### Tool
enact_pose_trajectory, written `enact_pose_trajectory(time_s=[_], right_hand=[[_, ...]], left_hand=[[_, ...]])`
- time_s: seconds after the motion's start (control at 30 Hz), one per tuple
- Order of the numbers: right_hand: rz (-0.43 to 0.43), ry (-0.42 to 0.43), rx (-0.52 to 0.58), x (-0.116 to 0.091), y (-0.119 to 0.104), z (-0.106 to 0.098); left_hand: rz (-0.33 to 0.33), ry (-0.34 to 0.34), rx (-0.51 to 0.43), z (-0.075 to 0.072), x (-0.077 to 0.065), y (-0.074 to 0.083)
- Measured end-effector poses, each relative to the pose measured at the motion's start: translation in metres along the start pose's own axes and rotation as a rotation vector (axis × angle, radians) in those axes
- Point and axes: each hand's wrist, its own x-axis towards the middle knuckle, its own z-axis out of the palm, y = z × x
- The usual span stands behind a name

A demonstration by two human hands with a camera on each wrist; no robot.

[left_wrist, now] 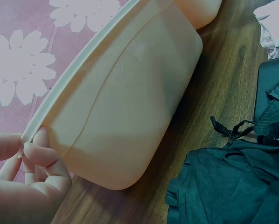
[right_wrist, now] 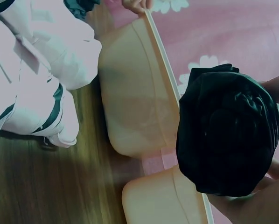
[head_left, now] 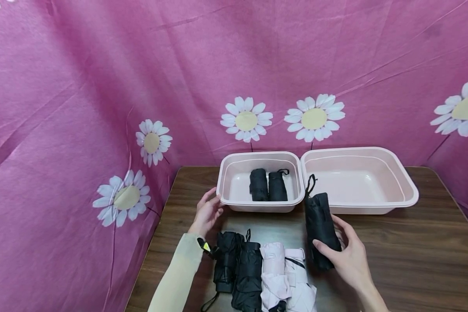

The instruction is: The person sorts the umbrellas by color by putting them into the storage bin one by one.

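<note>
My right hand (head_left: pixel 352 258) grips a black folded umbrella (head_left: pixel 320 227) around its side, thumb in front, raised before the bins with its wrist loop pointing up and away. In the right wrist view one rounded end of that umbrella (right_wrist: pixel 228 135) faces the camera. My left hand (head_left: pixel 206 212) pinches the rim of the smaller pale pink bin (head_left: pixel 261 208) at its near left corner; the left wrist view shows thumb and fingers on the rim (left_wrist: pixel 51 95). Two black folded umbrellas (head_left: pixel 259 186) lie side by side inside that bin.
Beside it on the right stands a larger pale pink bin (head_left: pixel 359 209) with nothing in it. Along the near side of the wooden table (head_left: pixel 417 251) lie two black umbrellas (head_left: pixel 249 277) and two pale ones (head_left: pixel 274 268) in a row. A pink flowered cloth (head_left: pixel 203 65) hangs behind.
</note>
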Motion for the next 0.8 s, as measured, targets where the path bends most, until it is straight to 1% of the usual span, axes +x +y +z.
enact_pose_trajectory(time_s=[0.13, 0.33, 0.5, 0.7, 0.8], right_hand=[[-0.004, 0.014, 0.017, 0.003, -0.003, 0.003], [-0.009, 0.004, 0.167, 0.009, -0.008, 0.007], [-0.011, 0.003, 0.208, 0.013, -0.01, 0.01], [-0.008, -0.005, 0.331, 0.019, -0.015, 0.016], [-0.006, -0.011, 0.368, 0.022, -0.019, 0.018]], left_hand=[[0.002, 0.006, 0.003, 0.0, 0.0, 0.0], [0.006, 0.009, -0.003, 0.001, 0.0, 0.0], [0.008, 0.007, -0.003, 0.001, 0.0, 0.0], [0.008, 0.008, 0.003, 0.001, -0.001, 0.0], [0.004, 0.008, -0.002, 0.001, -0.001, 0.001]])
